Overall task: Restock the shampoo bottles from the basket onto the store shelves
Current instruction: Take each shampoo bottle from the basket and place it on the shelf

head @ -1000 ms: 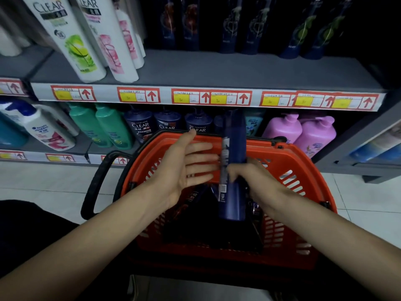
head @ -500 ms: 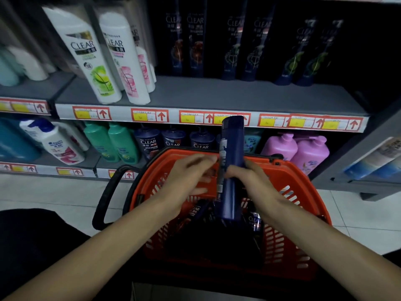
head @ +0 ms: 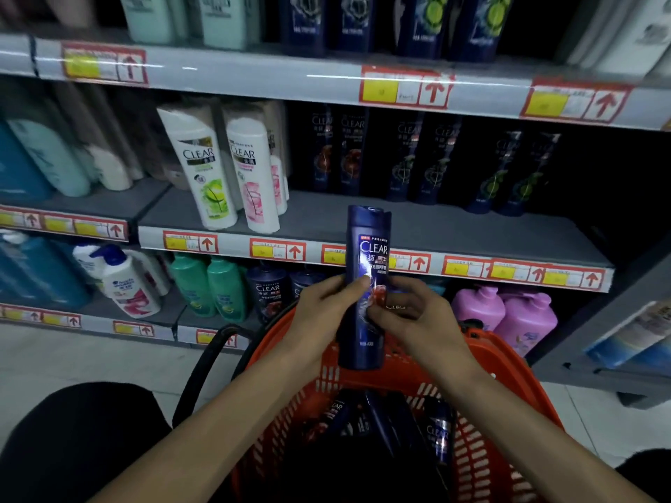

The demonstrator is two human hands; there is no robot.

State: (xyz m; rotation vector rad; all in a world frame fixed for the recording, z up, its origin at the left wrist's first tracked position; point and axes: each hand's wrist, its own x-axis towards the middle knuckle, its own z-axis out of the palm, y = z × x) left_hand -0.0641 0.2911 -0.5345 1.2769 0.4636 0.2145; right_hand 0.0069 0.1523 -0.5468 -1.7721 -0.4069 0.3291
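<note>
Bottle [head: 371, 254] of dark blue shampoo, upright, cap uppermost and label toward the camera, held clear above the far rim of the orange basket [head: 508, 361]. Gripped low on the body from both sides: left hand [head: 319, 314] curled round the left flank with thumb across the label, right hand [head: 417, 317] pinching the right flank with curled fingers. More dark bottles [head: 435, 433] lying inside the basket, below the held one. Beyond and above the basket, a grey shelf [head: 454, 230] with a bare front strip and a row of matching bottles [head: 417, 161] at its back. Step in hand, as judged: carrying from basket to shelf, placing not yet done. Next move, likely: reaching forward and up from the basket, setting the base flat on the bare strip before the matching row, label outward, loosening both grips only once steady.
</note>
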